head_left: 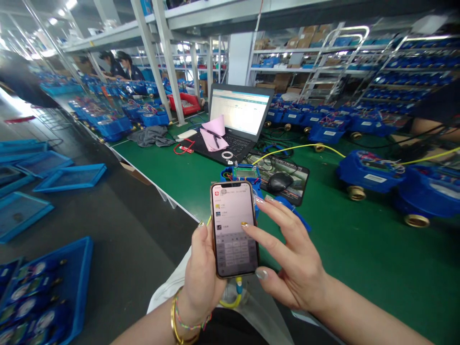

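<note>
Well apart, phone [235, 230] and laptop [240, 110]

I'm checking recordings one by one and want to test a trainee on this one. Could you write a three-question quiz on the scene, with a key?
1. Which of the person's hands is gripping the phone?

2. True or false: the black mouse rests on the mouse pad.

3. What colour is the paper lying on the open laptop?
A) yellow
B) pink
C) green

Key:
1. The left hand.
2. True.
3. B.
</note>
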`<state>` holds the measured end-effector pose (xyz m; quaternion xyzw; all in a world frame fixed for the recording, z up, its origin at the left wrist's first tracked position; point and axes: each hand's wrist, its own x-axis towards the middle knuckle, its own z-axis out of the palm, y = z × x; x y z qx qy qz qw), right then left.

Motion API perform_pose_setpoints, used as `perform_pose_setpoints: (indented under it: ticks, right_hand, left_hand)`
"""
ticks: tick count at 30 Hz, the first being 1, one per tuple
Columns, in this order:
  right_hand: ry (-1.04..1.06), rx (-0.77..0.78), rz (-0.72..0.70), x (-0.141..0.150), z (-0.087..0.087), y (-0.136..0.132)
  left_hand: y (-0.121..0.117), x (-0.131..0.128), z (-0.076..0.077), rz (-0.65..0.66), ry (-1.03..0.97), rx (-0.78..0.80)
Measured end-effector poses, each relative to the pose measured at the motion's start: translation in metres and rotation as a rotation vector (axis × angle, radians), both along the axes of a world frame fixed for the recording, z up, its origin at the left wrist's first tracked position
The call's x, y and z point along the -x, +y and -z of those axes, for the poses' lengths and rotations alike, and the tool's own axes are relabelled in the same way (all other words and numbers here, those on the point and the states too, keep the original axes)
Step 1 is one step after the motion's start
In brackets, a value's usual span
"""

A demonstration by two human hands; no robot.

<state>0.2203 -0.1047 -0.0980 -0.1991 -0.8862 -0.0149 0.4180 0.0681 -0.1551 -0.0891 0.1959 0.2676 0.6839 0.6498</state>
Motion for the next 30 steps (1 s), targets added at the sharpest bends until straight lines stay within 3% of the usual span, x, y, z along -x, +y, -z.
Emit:
perform_pose_setpoints:
  ticks: [15, 24, 30]
  right_hand:
    - [0.019, 0.008, 0.088, 0.0028, -0.0023, 0.0037]
    - [-0.04, -0.02, -0.088, -0.0012, -0.0019, -0.0019]
    - [-0.016, -0.021, -0.086, -0.0013, -0.0006, -0.0004]
  left_hand:
    - [0.0009, 0.0005, 0.0009, 0.083, -0.011, -0.006]
    - [0.001, 0.001, 0.0009, 0.04, 0.018, -0.003]
    - [-0.0003, 0.0013, 0.0024, 0.051, -0.016, -0.002]
